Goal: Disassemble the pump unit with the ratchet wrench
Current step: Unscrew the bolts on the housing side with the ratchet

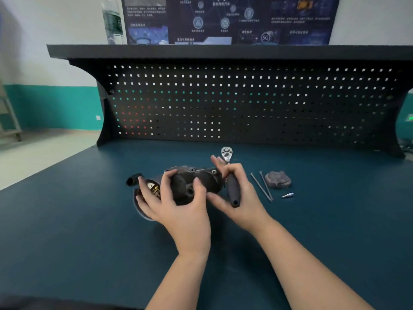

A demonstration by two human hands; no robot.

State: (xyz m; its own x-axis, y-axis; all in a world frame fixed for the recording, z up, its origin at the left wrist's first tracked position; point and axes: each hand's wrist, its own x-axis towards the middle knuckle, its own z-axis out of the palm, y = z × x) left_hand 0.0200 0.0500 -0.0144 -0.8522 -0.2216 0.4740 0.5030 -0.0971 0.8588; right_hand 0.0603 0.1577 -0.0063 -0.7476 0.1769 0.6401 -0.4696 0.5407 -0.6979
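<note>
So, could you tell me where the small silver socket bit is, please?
Right of centre on the dark teal benchtop, just below the brown metal cover, beside two long thin bolts.

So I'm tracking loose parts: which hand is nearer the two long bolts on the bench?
Right hand, holding the ratchet wrench just left of the long bolts. Left hand grips the pump unit, farther left.

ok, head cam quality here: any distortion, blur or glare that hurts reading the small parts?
Head view: wide-angle bowing bends the black pegboard shelf; soft overall, so the dark cast pump unit and the small silver socket bit lack detail; light is even with faint shadows, and the only shine is on the chrome-headed ratchet wrench held in the right hand.
</note>
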